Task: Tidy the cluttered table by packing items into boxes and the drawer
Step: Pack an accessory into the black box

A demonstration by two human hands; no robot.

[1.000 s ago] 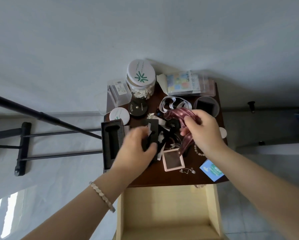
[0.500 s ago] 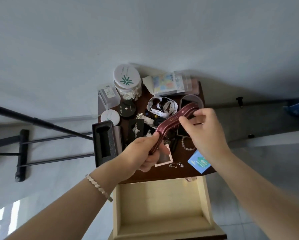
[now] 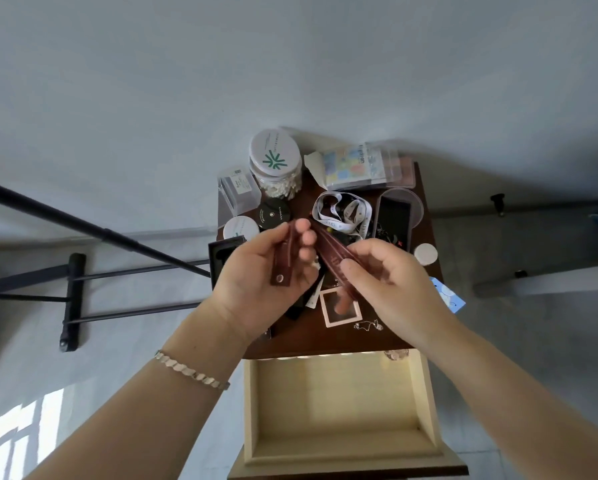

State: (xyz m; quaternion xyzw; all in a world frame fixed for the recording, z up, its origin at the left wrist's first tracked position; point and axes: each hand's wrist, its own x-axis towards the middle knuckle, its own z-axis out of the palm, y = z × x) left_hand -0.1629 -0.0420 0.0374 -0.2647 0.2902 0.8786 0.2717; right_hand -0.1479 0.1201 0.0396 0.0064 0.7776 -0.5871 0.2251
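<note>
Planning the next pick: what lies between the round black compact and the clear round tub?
Head view: a loose white printed lanyard lies between the round black compact and the clear round tub.

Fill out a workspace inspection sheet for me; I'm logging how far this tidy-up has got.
Surface: brown table, crowded.
Job's things: maroon strap held above the table; drawer open.
Clutter: swab jar, white lanyard, black compact, pink frame, necklace, blue card.
Hands: left hand and right hand each grip the maroon strap.
Cables: nothing seen.
Surroundings: black metal stand at left.
</note>
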